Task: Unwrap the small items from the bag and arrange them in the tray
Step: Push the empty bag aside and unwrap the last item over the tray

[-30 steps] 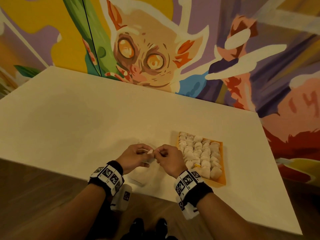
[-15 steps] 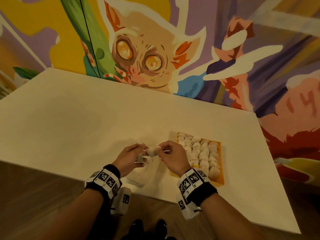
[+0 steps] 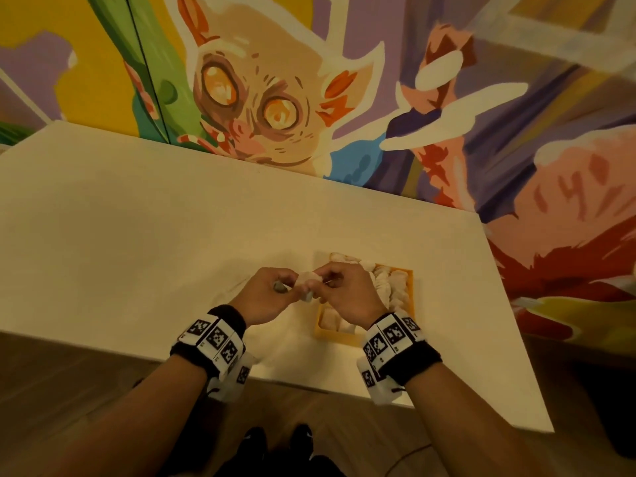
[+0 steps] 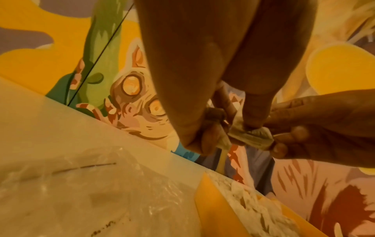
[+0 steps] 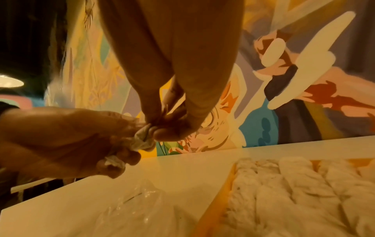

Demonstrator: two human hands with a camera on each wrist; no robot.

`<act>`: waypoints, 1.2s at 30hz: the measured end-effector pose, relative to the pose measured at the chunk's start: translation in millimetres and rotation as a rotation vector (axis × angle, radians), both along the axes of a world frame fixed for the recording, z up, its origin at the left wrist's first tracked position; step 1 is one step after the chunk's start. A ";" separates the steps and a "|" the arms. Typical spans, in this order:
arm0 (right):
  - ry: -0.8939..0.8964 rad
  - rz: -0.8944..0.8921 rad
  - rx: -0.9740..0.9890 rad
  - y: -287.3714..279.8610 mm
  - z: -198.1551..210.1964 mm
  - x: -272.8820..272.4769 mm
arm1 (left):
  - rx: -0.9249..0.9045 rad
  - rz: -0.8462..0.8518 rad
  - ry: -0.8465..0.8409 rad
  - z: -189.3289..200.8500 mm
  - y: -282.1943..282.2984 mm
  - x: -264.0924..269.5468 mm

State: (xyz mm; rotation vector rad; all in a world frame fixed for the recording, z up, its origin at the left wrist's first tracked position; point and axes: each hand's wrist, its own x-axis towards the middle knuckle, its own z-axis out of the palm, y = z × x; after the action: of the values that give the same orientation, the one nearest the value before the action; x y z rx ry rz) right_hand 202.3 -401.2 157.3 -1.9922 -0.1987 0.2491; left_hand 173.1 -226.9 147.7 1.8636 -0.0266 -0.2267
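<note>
Head view, item one: you are unwrapping a small wrapped piece (image 3: 307, 283), pinching it between both hands above the table (image 3: 137, 235), just left of the orange tray (image 3: 344, 336). Left hand (image 3: 272, 294) and right hand (image 3: 344, 290) are each clamping a wrapper end (fingers curled tight). Next, probably: pulling the wrapper off and setting the piece among the white pieces (image 3: 389, 287) filling the tray.

A pale cream table (image 3: 172, 235) fills the middle of the head view, its far edge against a painted wall. On it, right of centre, sits an orange tray (image 3: 332, 335) packed with white wrapped pieces (image 3: 392, 287). Just left of the tray a clear plastic bag (image 4: 101, 200) lies flat and crinkled on the tabletop.
</note>
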 end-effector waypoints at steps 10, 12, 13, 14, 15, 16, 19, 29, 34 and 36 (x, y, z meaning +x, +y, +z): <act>-0.009 -0.173 -0.484 -118.5 1.2 -1.4 | -0.015 0.030 0.194 -24.0 -21.2 -3.8; 0.029 -0.166 -0.605 -135.5 -7.2 -5.7 | -0.021 0.023 0.203 -24.5 -23.5 -4.4; 0.059 -0.155 -0.641 -141.3 -12.0 -8.0 | -0.020 0.020 0.205 -23.8 -25.4 -4.1; 0.087 -0.141 -0.671 -145.2 -16.5 -10.2 | -0.021 0.016 0.204 -23.1 -27.2 -3.6; 0.118 -0.124 -0.703 -147.5 -21.2 -12.3 | -0.022 0.012 0.202 -21.7 -28.9 -3.2; 0.142 -0.110 -0.728 -149.2 -26.5 -13.8 | -0.021 0.011 0.201 -20.2 -30.7 -2.4; 0.196 -0.075 -0.830 -149.2 -36.4 -17.7 | -0.036 0.031 0.214 -17.7 -33.8 0.1; 0.121 -0.012 -0.935 -144.1 -31.4 -10.9 | -0.294 0.069 0.289 -8.8 -45.2 -2.0; -0.050 -0.091 -0.475 -117.0 -22.2 -12.3 | -0.360 0.024 0.292 -9.8 -44.9 -2.1; -0.069 -0.059 -0.263 -93.8 -14.5 -16.5 | -0.317 -0.021 0.272 -8.4 -45.6 -2.5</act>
State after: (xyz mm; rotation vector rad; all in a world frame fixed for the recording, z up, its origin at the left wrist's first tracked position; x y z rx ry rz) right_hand 185.8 -495.1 142.8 -2.2657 -0.1565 0.1752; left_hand 170.6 -272.5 139.2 1.5053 0.1003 -0.4621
